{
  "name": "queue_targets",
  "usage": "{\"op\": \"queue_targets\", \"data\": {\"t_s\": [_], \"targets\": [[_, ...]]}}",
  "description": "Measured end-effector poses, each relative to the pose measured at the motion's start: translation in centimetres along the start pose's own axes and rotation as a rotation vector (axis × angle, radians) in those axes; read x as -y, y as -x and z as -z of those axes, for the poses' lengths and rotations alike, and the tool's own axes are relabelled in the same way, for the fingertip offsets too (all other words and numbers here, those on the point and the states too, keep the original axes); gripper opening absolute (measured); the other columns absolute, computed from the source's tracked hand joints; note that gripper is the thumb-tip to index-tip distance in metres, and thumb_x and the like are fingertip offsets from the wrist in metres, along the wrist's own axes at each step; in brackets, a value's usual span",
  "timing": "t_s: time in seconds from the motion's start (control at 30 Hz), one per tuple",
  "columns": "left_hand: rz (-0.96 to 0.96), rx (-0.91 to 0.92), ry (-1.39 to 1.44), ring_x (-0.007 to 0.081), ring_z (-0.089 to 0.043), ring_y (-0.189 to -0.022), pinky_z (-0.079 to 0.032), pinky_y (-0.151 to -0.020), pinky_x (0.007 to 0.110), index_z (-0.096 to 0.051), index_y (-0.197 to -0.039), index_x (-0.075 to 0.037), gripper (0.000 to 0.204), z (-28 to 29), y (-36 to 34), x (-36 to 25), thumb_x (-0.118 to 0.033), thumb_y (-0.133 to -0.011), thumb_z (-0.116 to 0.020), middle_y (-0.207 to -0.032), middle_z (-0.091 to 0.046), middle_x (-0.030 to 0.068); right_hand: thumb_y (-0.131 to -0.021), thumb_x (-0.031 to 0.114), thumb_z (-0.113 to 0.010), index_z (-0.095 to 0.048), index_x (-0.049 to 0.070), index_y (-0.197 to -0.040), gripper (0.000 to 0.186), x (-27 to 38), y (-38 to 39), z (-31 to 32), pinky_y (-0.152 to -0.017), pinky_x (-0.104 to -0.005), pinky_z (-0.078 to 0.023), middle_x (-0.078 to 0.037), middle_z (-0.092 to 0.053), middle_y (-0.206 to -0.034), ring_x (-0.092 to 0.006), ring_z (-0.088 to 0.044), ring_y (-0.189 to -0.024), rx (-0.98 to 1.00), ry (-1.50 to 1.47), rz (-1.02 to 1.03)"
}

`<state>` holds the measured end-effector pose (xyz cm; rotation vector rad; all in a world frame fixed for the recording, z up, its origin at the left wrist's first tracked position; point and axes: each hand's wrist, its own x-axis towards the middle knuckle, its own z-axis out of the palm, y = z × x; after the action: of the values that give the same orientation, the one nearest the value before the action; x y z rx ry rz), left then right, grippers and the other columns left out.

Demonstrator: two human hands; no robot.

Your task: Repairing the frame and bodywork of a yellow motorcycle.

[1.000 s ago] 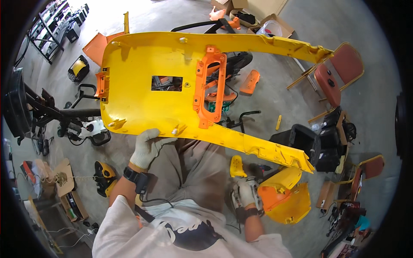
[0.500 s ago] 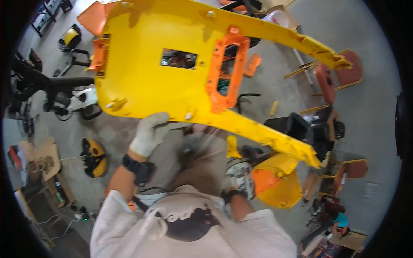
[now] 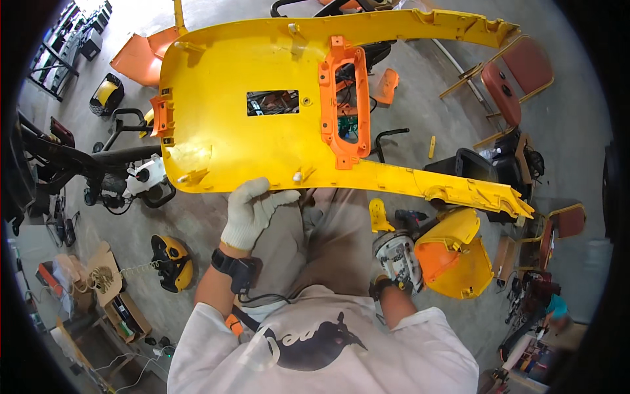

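Note:
A large yellow plastic cover panel [image 3: 230, 144] with two long arms stretches across the upper middle, its ribbed inner side toward me. An orange plastic frame [image 3: 346, 102] sits across it, and a rectangular opening is cut left of that. My left hand [image 3: 251, 211], in a cream work glove, is closed on the panel's near edge, thumb and fingers at the rim. Low on the right, my right hand [image 3: 382, 274] is by a scuffed grey-white object [image 3: 398, 257]; its fingers cannot be made out. Just beyond lies a dark drill [image 3: 411, 215].
Right of my right hand lies a yellow-and-orange curved shell [image 3: 459, 259]. A yellow-black part [image 3: 172, 262] is on the floor at left, near an open cardboard box [image 3: 125, 315]. Red chairs [image 3: 502, 95] stand at the right. Black machine tubing [image 3: 125, 154] is at the panel's left.
The panel has turned to lie more level, its right arms swinging in the view. My left hand still grips its edge. The whole view has shifted, and my right hand appears further right.

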<state>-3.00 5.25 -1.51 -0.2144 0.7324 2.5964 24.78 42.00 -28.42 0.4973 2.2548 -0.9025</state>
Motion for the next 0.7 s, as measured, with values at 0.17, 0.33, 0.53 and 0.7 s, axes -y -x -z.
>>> {"op": "queue_targets", "data": {"t_s": [0.17, 0.33, 0.53, 0.7], "targets": [[0.027, 0.001, -0.023, 0.0382, -0.066, -0.113, -0.059, -0.094, 0.051, -0.055, -0.129, 0.009, 0.039, -0.9, -0.9, 0.5, -0.007, -0.094, -0.052, -0.127, -0.064, 0.0229, -0.089, 0.035, -0.066, -0.071, 0.001, -0.114, 0.042, -6.9, -1.4, -4.4, -0.082, -0.0388, -0.055, -0.019, -0.075, -0.106, -0.0309, -0.072, -0.095, -0.098, -0.397, -0.085], [-0.011, 0.031, -0.016, 0.0385, -0.065, -0.115, -0.058, -0.095, 0.052, -0.055, -0.130, 0.010, 0.040, 0.4, -0.3, 0.7, -0.008, -0.094, -0.053, -0.128, -0.064, 0.0228, -0.090, 0.035, -0.062, -0.075, 0.003, -0.106, 0.038, 0.9, 1.6, 1.8, -0.080, -0.0379, -0.056, -0.021, -0.075, -0.097, -0.0322, -0.073, -0.090, -0.120, -0.032, -0.261], [-0.016, 0.013, -0.023, 0.0368, -0.065, -0.115, -0.059, -0.093, 0.053, -0.057, -0.128, 0.007, 0.039, -0.3, -0.1, 1.2, -0.009, -0.092, -0.058, -0.127, -0.065, 0.0210, -0.088, 0.034, -0.064, -0.076, 0.004, -0.104, 0.036, -1.2, 0.7, 0.2, -0.081, -0.0369, -0.056, -0.022, -0.075, -0.098, -0.0333, -0.073, -0.091, -0.152, -0.135, -0.246], [-0.032, -0.053, -0.056, 0.0353, -0.066, -0.115, -0.060, -0.092, 0.053, -0.059, -0.128, 0.004, 0.040, 0.6, 0.3, 1.3, -0.010, -0.090, -0.060, -0.126, -0.066, 0.0186, -0.089, 0.028, -0.058, -0.075, 0.008, -0.098, 0.028, 7.9, 5.0, 6.1, -0.063, -0.0374, -0.055, -0.012, -0.074, -0.082, -0.0249, -0.070, -0.069, -0.047, -0.127, -0.469]]}}
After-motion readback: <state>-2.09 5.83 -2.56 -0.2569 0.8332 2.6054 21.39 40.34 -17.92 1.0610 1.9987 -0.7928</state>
